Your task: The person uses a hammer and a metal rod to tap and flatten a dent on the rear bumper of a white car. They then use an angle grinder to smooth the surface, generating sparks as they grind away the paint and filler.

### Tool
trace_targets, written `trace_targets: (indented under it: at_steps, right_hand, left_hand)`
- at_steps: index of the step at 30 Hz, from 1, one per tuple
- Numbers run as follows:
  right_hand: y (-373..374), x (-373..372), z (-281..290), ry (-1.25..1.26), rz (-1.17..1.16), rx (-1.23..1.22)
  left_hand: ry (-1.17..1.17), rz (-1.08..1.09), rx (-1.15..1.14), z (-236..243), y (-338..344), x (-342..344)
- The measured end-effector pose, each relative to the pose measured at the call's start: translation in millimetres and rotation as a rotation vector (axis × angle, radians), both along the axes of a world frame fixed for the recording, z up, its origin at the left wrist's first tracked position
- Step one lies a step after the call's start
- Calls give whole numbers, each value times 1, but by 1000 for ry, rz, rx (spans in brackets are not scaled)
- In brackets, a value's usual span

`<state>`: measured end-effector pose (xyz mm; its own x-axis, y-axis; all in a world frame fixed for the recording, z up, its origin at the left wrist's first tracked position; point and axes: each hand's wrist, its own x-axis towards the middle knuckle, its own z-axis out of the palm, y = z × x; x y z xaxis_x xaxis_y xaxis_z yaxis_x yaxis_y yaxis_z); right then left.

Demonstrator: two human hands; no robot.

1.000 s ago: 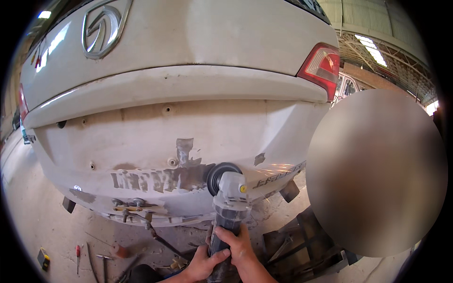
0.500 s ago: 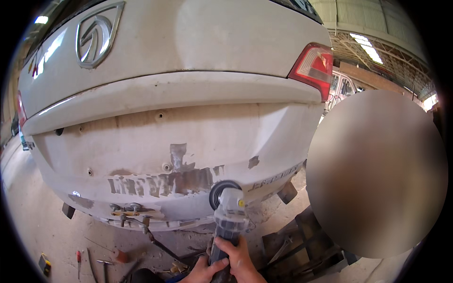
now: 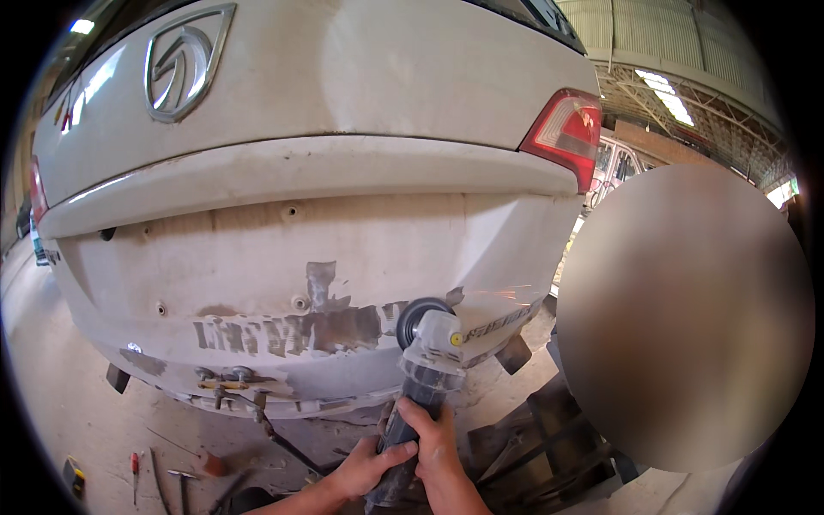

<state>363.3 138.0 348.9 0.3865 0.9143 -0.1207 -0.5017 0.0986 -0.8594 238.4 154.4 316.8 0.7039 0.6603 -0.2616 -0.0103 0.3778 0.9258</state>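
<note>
Both hands are wrapped round the dark body of an angle grinder (image 3: 421,378). My left hand (image 3: 369,468) grips it lower down, near the rear end, while my right hand (image 3: 433,433) closes on it from the right, just above. The round black disc (image 3: 421,322) lies against the lower part of a white car tailgate (image 3: 386,249). Orange sparks (image 3: 511,296) fly off to the right of it. Left of the disc runs a band of bare, scraped metal (image 3: 343,330) with ragged paint edges.
A metal pulling fixture (image 3: 232,382) with a dark bar is attached at the tailgate's lower edge. Below left, a hammer (image 3: 183,485), a red-handled screwdriver (image 3: 135,472) and a tape measure (image 3: 74,476) lie on the floor. Dark metal framing (image 3: 558,429) stands at lower right, beside a blurred round patch.
The grinder and both hands have moved up and to the right along the tailgate. Sparks now show at the right, where none were visible before.
</note>
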Motion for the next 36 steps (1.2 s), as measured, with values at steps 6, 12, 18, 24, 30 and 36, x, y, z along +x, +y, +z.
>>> trace_targets:
  at_steps: [6, 12, 18, 24, 30, 36]
  right_hand:
    - [-12, -2, -20, 47, -35, -20]
    - [-7, 0, 3, 69, -103, -21]
    - [-2, 12, -3, 78, -59, 6]
    - [-9, 13, -17, 57, -109, -42]
    - [0, 21, 1, 45, -109, -22]
    - [-8, 15, -8, -32, -152, -35]
  left_hand:
    - [28, 48, -27, -11, -16, 3]
    - [46, -34, 16, 2, -2, 8]
    - [13, -71, -62, 1, 4, 15]
    - [94, -62, -16, 1, -7, 16]
    - [-34, -67, -56, 18, 3, 24]
    - [-30, -102, -96, -8, -1, 25]
